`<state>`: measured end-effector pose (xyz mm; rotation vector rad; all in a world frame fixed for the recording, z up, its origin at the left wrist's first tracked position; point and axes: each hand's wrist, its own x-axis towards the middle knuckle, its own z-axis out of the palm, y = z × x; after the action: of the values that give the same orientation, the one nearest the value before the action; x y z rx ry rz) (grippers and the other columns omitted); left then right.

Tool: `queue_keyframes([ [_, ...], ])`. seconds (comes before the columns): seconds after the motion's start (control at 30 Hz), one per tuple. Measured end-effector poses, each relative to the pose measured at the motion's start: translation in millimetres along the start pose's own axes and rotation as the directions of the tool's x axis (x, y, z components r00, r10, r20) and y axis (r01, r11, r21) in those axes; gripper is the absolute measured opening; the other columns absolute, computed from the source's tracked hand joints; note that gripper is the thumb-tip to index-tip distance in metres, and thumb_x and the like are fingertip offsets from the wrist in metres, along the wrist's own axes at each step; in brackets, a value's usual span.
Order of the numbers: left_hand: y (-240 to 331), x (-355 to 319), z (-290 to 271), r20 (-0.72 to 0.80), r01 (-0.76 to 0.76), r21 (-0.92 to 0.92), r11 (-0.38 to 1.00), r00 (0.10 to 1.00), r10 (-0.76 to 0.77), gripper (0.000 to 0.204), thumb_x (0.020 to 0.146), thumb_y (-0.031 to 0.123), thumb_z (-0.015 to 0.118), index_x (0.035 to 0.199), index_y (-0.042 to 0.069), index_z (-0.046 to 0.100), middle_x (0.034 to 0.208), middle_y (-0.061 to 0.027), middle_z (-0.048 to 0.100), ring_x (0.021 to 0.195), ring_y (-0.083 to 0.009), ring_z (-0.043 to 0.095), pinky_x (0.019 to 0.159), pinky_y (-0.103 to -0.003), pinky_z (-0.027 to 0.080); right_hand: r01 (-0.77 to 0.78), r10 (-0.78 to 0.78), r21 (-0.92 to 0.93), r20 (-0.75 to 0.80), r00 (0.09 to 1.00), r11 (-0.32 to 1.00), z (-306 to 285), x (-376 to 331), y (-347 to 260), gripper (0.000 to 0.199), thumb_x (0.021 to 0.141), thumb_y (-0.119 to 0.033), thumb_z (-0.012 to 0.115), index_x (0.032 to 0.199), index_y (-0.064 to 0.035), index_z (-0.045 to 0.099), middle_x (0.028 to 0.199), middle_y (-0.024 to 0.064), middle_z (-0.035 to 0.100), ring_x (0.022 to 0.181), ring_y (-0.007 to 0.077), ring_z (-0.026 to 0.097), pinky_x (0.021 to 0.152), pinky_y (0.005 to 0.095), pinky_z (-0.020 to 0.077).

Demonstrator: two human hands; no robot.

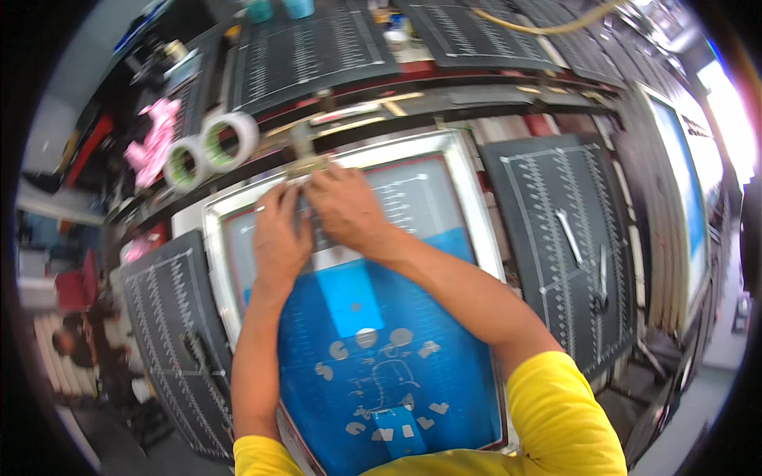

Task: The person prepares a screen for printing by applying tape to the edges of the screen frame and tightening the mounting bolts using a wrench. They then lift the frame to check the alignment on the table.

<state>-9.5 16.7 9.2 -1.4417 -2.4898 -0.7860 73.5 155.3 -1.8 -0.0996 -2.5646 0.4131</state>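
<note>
A silk-screen frame (pixel 474 218) with pale metal rails lies in front of me, its mesh mostly covered in blue emulsion (pixel 444 317). A lighter blue strip (pixel 349 297) runs down the middle of the mesh. Both my hands are at the frame's far rail. My right hand (pixel 349 208) has its fingers bent over a small metal clamp (pixel 300 143) there. Close beside it, my left hand (pixel 279 238), wearing a ring, curls its fingers at the rail; whatever its fingertips grip is hidden. Pale cut patches (pixel 366 339) dot the nearer mesh.
Dark printing boards with white marks flank the frame at left (pixel 171 317) and right (pixel 556 238); a thin tool (pixel 569 236) rests on the right one. Tape rolls (pixel 230 141) and a pink cloth (pixel 152 143) sit at far left. Another screen (pixel 679 174) stands far right.
</note>
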Motion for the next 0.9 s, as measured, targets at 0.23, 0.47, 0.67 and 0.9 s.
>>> queue_keyframes([
  [0.23, 12, 5, 1, 0.072, 0.023, 0.038, 0.999, 0.997, -0.026, 0.039, 0.087, 0.008, 0.061, 0.125, 0.000, 0.060, 0.119, -0.0180, 0.057, 0.114, -0.0365, 0.054, 0.098, -0.044, 0.045, -0.032, 0.032, 0.009, -0.046, 0.998, 0.999, -3, -8, 6, 0.020, 0.078, -0.012, 0.063, 0.095, -0.0020, 0.066, 0.102, 0.0101, 0.059, 0.106, 0.0286, 0.055, 0.083, 0.0416, 0.0470],
  [0.47, -7, 0, -1, -0.042, -0.097, 0.037, 0.995, 0.994, 0.099, 0.038, 0.085, 0.011, 0.064, 0.121, 0.000, 0.059, 0.116, -0.0171, 0.056, 0.108, -0.0364, 0.053, 0.096, -0.046, 0.044, -0.103, 0.107, 0.105, -0.033, 0.994, 0.989, -96, -47, 31, 0.032, 0.086, -0.009, 0.065, 0.117, -0.0021, 0.064, 0.117, 0.0192, 0.064, 0.109, 0.0354, 0.061, 0.094, 0.0416, 0.0502],
  [0.67, -7, -1, -8, -0.016, -0.073, 0.066, 0.995, 0.997, 0.074, 0.036, 0.084, 0.015, 0.066, 0.117, 0.000, 0.061, 0.115, -0.0155, 0.056, 0.108, -0.0353, 0.053, 0.092, -0.045, 0.047, -0.641, 0.724, -0.520, -0.061, 0.687, 0.564, -227, -197, 109, 0.024, 0.090, -0.019, 0.066, 0.102, 0.0015, 0.064, 0.104, 0.0195, 0.063, 0.099, 0.0394, 0.061, 0.086, 0.0469, 0.0477],
  [0.9, -4, -2, -2, -0.033, -0.059, 0.052, 0.997, 0.998, 0.060, 0.040, 0.086, 0.016, 0.066, 0.122, -0.001, 0.060, 0.116, -0.0156, 0.056, 0.110, -0.0356, 0.052, 0.100, -0.046, 0.044, -0.684, 0.816, -0.518, 0.049, 0.576, 0.514, -266, -338, 160, 0.024, 0.088, -0.017, 0.068, 0.092, 0.0023, 0.054, 0.084, 0.0190, 0.061, 0.078, 0.0353, 0.061, 0.070, 0.0448, 0.0466],
])
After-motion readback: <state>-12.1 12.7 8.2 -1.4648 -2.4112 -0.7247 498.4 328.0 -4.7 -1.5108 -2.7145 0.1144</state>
